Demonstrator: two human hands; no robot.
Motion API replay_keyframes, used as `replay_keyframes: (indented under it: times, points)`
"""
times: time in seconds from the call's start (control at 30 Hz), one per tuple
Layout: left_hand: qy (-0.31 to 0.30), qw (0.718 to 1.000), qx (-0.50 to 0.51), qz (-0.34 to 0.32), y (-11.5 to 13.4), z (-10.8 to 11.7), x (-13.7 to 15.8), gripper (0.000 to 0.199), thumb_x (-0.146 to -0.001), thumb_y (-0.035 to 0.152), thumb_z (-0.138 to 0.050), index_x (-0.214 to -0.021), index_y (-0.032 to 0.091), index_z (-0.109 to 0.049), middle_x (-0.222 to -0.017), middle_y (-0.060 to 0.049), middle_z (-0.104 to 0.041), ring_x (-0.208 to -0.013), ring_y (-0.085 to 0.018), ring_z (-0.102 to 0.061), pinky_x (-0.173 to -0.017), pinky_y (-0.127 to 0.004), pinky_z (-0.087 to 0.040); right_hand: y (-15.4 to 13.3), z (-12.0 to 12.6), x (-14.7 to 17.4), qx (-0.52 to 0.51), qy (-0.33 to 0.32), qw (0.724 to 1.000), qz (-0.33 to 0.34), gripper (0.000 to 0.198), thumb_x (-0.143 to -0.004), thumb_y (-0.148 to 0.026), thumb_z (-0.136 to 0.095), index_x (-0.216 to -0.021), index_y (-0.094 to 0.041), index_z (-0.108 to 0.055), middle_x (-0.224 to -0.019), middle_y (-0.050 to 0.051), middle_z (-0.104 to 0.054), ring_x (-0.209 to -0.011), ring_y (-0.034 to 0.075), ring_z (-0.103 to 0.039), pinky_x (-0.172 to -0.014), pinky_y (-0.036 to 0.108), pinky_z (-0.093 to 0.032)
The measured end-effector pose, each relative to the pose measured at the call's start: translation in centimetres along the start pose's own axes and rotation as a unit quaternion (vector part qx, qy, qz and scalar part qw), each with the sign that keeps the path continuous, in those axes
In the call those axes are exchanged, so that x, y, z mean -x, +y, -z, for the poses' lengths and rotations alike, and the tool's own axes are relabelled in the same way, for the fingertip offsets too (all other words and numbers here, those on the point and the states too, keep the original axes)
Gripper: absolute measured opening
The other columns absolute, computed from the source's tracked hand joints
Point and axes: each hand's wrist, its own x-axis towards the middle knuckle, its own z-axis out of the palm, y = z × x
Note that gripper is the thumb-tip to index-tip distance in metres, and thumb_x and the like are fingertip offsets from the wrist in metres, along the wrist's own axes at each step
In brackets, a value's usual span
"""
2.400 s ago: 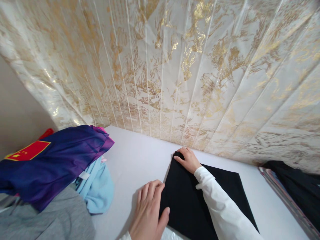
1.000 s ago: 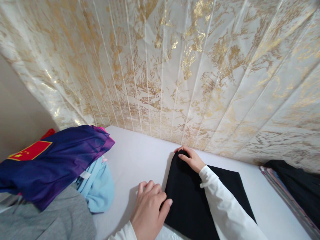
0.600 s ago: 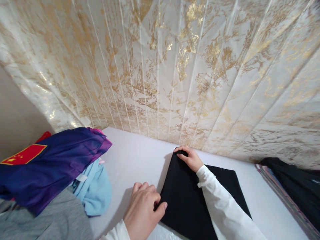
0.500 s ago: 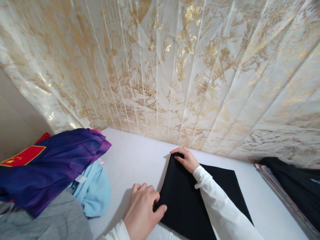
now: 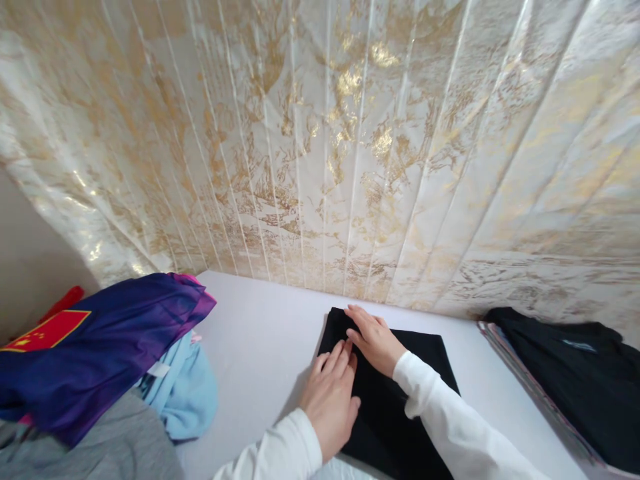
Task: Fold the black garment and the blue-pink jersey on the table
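A piece of black cloth (image 5: 385,427), folded into a flat rectangle, lies on the white table in front of me. My left hand (image 5: 334,393) rests flat on its left part, fingers stretched out and pointing away from me. Just beyond, my right hand (image 5: 374,339) lies on the far left part of the cloth with its fingers extended. The fingertips of the left hand come close to the right hand's thumb. Neither hand grips anything. My right forearm, in a white sleeve, hides some of the cloth's middle.
At left is a loose heap: a purple garment (image 5: 120,340) with a red flag patch, a light blue one (image 5: 187,393) and a grey one (image 5: 110,443). Folded clothes topped by a black shirt (image 5: 575,373) are stacked at right. A gold-patterned curtain (image 5: 310,147) hangs behind the table (image 5: 250,327).
My left hand has let go of the cloth's near left edge and moved forward and right onto it. My right hand has opened from the far corner and flattened. The view has shifted slightly right.
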Motion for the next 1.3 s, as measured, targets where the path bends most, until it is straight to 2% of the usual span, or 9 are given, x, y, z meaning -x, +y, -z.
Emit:
replay_keyframes:
  times: [0.1, 0.2, 0.4, 0.53, 0.73, 0.87, 0.97, 1.13, 1.3]
  points:
    - [-0.009, 0.999, -0.013, -0.029, -0.2, -0.4, -2.8, 0.062, -0.085, 0.036, -0.051, -0.139, 0.008, -0.036, -0.149, -0.014, -0.024, -0.139, -0.026, -0.015, -0.112, -0.046, -0.019, 1.5, 1.5, 4.4, 0.06, -0.023, 0.998, -0.01, 0.047, -0.088, -0.035, -0.043, -0.134, -0.022, -0.045, -0.145, 0.009, -0.037, -0.136, 0.023, -0.028, -0.105, 0.046, -0.03]
    - [0.001, 0.999, -0.03, -0.031, -0.9, -0.7, -5.1, 0.06, -0.09, 0.039, -0.043, -0.14, 0.009, -0.033, -0.151, -0.014, -0.019, -0.139, -0.025, -0.015, -0.112, -0.045, -0.019, 4.1, 2.0, 7.8, 0.124, -0.002, 0.989, -0.082, 0.057, -0.087, -0.05, -0.044, -0.135, -0.021, -0.045, -0.147, 0.009, -0.032, -0.138, 0.028, -0.022, -0.106, 0.051, -0.029]
    - [0.015, 0.998, -0.055, 0.011, -1.4, -1.9, -6.4, 0.062, -0.091, 0.041, -0.042, -0.144, 0.012, -0.027, -0.152, -0.014, -0.016, -0.139, -0.03, -0.012, -0.111, -0.048, -0.018, 7.0, 0.5, 9.7, 0.168, 0.032, 0.975, -0.139, 0.066, -0.087, -0.059, -0.037, -0.139, -0.019, -0.039, -0.149, 0.009, -0.029, -0.138, 0.027, -0.02, -0.105, 0.048, -0.033]
    - [0.015, 0.997, -0.067, 0.039, -1.7, -2.2, -6.6, 0.062, -0.092, 0.045, -0.04, -0.144, 0.014, -0.026, -0.152, -0.013, -0.013, -0.14, -0.032, -0.007, -0.11, -0.05, -0.016, 6.6, 0.5, 9.4, 0.178, 0.021, 0.972, -0.15, 0.066, -0.089, -0.058, -0.034, -0.141, -0.017, -0.036, -0.151, 0.008, -0.024, -0.139, 0.026, -0.018, -0.107, 0.047, -0.03]
    - [-0.025, 0.997, -0.071, 0.014, -2.7, -0.8, -6.8, 0.054, -0.096, 0.042, -0.03, -0.142, 0.015, -0.031, -0.151, -0.011, -0.019, -0.139, -0.026, -0.018, -0.108, -0.044, -0.026, 5.6, 1.9, 10.6, 0.124, 0.002, 0.979, -0.165, 0.067, -0.092, -0.055, -0.029, -0.144, -0.013, -0.029, -0.151, 0.01, -0.022, -0.139, 0.024, -0.016, -0.11, 0.046, -0.027]
    - [-0.006, 0.997, -0.077, -0.024, -2.7, -1.0, -5.7, 0.054, -0.096, 0.037, -0.032, -0.145, 0.015, -0.024, -0.153, -0.007, -0.012, -0.14, -0.021, -0.01, -0.112, -0.041, -0.02, 3.3, 1.5, 12.6, 0.112, 0.026, 0.986, -0.124, 0.065, -0.091, -0.056, -0.03, -0.144, -0.018, -0.03, -0.151, 0.007, -0.024, -0.139, 0.023, -0.016, -0.11, 0.046, -0.027]
    - [0.013, 0.996, -0.08, -0.033, -2.6, -2.1, -5.1, 0.055, -0.095, 0.036, -0.035, -0.144, 0.015, -0.025, -0.152, -0.008, -0.016, -0.14, -0.023, -0.013, -0.111, -0.043, -0.02, 1.8, 0.7, 13.5, 0.124, 0.024, 0.985, -0.115, 0.066, -0.09, -0.057, -0.033, -0.142, -0.017, -0.033, -0.151, 0.009, -0.024, -0.139, 0.026, -0.017, -0.109, 0.046, -0.03]
    - [0.038, 0.995, -0.085, -0.031, -3.1, -3.3, -5.5, 0.054, -0.096, 0.04, -0.035, -0.145, 0.018, -0.026, -0.152, -0.008, -0.02, -0.14, -0.026, -0.013, -0.11, -0.047, -0.02, 1.4, 0.1, 13.7, 0.141, 0.019, 0.983, -0.111, 0.066, -0.09, -0.058, -0.035, -0.141, -0.017, -0.036, -0.151, 0.01, -0.023, -0.138, 0.028, -0.019, -0.108, 0.049, -0.029]
    - [0.085, 0.991, -0.098, 0.043, -3.7, -2.8, -4.4, 0.052, -0.095, 0.035, -0.037, -0.141, 0.012, -0.031, -0.148, -0.015, -0.028, -0.136, -0.029, -0.024, -0.105, -0.044, -0.028, 1.4, 0.5, 13.8, 0.124, 0.005, 0.984, -0.124, 0.066, -0.09, -0.058, -0.034, -0.142, -0.018, -0.034, -0.151, 0.009, -0.022, -0.139, 0.027, -0.017, -0.11, 0.049, -0.026]
